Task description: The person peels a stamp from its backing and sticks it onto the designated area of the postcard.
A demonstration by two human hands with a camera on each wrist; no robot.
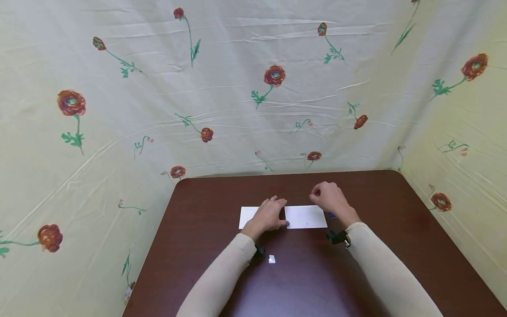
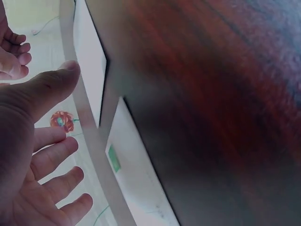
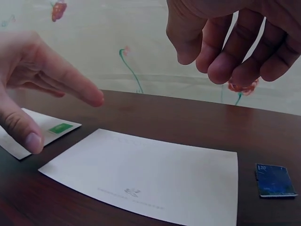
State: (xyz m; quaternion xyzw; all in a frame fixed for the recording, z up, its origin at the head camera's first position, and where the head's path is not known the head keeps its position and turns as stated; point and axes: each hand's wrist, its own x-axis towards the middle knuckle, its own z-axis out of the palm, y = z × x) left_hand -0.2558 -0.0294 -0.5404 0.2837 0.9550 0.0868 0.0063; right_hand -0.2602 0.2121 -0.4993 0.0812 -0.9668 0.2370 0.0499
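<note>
My left hand (image 1: 269,214) hovers over the gap between two white envelopes, thumb and fingers spread apart, nothing held. The left envelope (image 1: 246,215) bears a green stamp (image 3: 61,128) at its corner and is partly hidden by that hand. The right envelope (image 1: 306,217) lies flat, faint grey print near its lower edge. Above its far right corner, my right hand (image 1: 329,197) is raised with fingers loosely curled and the thumb beside the index finger; nothing shows between them in the right wrist view. A small dark blue stamp (image 3: 275,181) lies just right of that envelope.
A small white piece (image 1: 271,259) lies on the brown table (image 1: 214,246) nearer to me, below the left wrist. Flower-patterned cloth (image 1: 237,88) hangs behind the table and along both sides. Dark straps (image 1: 336,237) sit at the wrists.
</note>
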